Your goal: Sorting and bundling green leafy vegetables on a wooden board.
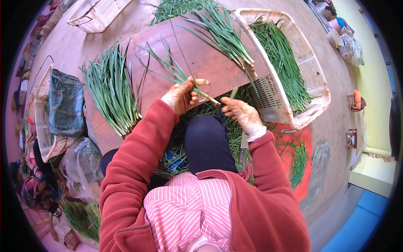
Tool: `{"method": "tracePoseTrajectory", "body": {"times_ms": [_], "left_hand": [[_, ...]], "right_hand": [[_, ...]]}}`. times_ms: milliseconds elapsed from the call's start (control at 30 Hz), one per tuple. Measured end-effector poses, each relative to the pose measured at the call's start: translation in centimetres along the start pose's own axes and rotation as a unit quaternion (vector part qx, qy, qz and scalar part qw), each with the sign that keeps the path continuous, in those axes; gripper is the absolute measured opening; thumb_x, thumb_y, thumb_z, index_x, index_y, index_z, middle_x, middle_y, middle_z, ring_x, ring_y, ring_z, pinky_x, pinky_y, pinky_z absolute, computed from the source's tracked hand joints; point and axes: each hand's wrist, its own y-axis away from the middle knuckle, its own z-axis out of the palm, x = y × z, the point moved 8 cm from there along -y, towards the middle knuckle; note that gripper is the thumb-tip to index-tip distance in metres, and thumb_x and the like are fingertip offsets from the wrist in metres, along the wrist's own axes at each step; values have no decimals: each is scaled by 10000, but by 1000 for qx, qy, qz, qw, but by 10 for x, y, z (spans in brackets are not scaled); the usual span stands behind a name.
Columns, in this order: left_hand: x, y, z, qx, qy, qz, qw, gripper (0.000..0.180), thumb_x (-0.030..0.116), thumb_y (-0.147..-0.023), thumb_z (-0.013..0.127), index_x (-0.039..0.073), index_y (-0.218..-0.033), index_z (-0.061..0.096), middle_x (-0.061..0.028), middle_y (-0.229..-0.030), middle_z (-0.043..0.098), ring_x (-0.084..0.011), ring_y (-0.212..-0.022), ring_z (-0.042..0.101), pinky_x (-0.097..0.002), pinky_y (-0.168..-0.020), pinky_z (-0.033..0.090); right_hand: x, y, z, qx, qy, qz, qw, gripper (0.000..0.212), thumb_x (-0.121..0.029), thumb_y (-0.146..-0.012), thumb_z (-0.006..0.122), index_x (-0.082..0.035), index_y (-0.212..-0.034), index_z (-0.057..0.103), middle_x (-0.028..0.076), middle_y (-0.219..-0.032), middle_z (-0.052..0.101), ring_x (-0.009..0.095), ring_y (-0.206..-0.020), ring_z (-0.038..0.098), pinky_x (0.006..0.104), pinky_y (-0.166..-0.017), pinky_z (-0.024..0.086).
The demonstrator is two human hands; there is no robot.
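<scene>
My left hand (pixel 184 95) is closed around a few garlic chives (pixel 178 74), their leaves fanning away over the board and their pale root ends pointing right. Close by those ends is my right hand (pixel 244 114), its fingers drawn together; whatever they may hold is hidden. A large bundle of chives (pixel 111 86) lies on the reddish board (pixel 161 31) at the left. Another bundle (pixel 220 35) rests at the board's right side, white stems toward me. Both hands look stained and hover over the board's near edge.
A white plastic crate (pixel 312 71) stacked with chives stands right of the board. Loose greens (pixel 178 157) lie around my knees beside a knife (pixel 243 149). Another crate (pixel 42 113) with a dark green cloth stands left; an additional crate (pixel 98 17) sits far left. Red sheeting (pixel 306 147) covers floor at right.
</scene>
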Motion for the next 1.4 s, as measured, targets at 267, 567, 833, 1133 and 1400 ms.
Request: {"method": "tracePoseTrajectory", "body": {"times_ms": [267, 567, 833, 1133, 1400], "left_hand": [[-4, 1, 4, -10, 96, -24, 995, 496, 440, -855, 546, 63, -1175, 508, 46, -679, 495, -89, -609, 495, -304, -736, 498], [-11, -2, 2, 82, 77, -25, 993, 458, 414, -885, 518, 11, -1097, 561, 57, -643, 449, -64, -576, 433, -210, -535, 400], [-11, -2, -10, 56, 133, -39, 989, 394, 384, -866, 563, 43, -1062, 547, 40, -667, 475, -97, -600, 490, -232, -514, 437], [-5, -2, 7, -90, 101, 4, 991, 447, 351, -876, 544, 30, -1185, 507, -11, -806, 572, -125, -693, 554, -303, -789, 496], [2, 4, 9, -123, 92, 63, 986, 568, 198, -809, 640, 113, -1295, 358, -123, -1195, 523, -164, -906, 593, -343, -867, 475]], "right_hand": [[-58, -1, 32, 162, 177, -142, 960, 301, -87, -778, 698, -38, -1065, 621, 25, -828, 577, 75, -646, 521, 192, -603, 452], [-18, -12, 29, 123, -174, 17, 977, 215, -158, -840, 638, -15, -995, 600, -1, -763, 602, 49, -596, 541, 173, -520, 426], [18, -5, -50, 240, 343, -123, 900, 254, -218, -826, 616, -31, -997, 621, 106, -897, 625, 213, -728, 615, 312, -642, 488], [-28, -8, 24, -60, -78, -5, 995, 332, -270, -902, 551, 38, -1009, 612, 49, -791, 635, 91, -696, 578, 203, -648, 468], [-31, -5, 27, 143, 58, -109, 982, 209, -118, -814, 663, 5, -983, 653, 67, -806, 641, 110, -677, 598, 226, -620, 480]]}}
